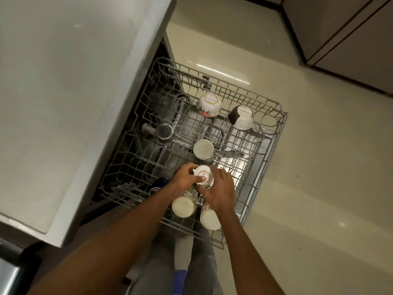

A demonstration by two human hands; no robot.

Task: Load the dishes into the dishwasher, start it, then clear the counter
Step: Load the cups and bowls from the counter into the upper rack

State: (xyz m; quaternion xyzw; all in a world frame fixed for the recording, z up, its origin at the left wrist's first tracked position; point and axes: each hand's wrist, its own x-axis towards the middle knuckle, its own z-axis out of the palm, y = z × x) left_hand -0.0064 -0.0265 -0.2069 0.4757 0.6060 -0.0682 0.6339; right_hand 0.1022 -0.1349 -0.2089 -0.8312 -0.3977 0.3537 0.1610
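The grey wire upper rack (pixel 270 150) of the dishwasher is pulled out over the floor. Both my hands hold a small white cup (pixel 203 174), upside down, over the rack's near half. My left hand (pixel 187 177) grips its left side with the thumb on the base. My right hand (pixel 219 190) curls round its right side. Upturned dishes stand in the rack: a floral bowl (pixel 208 107), a brown-and-white bowl (pixel 241 117), a white cup (pixel 203 149), a steel cup (pixel 163 131), two pale mugs (pixel 183 206) (pixel 209 219) and a dark blue cup (pixel 160 183).
A pale countertop (pixel 63 92) overhangs the dishwasher on the left. Cream floor tiles (pixel 319 188) lie to the right, and cabinet fronts (pixel 350 39) run along the top right. My legs in grey trousers stand below the rack's near edge.
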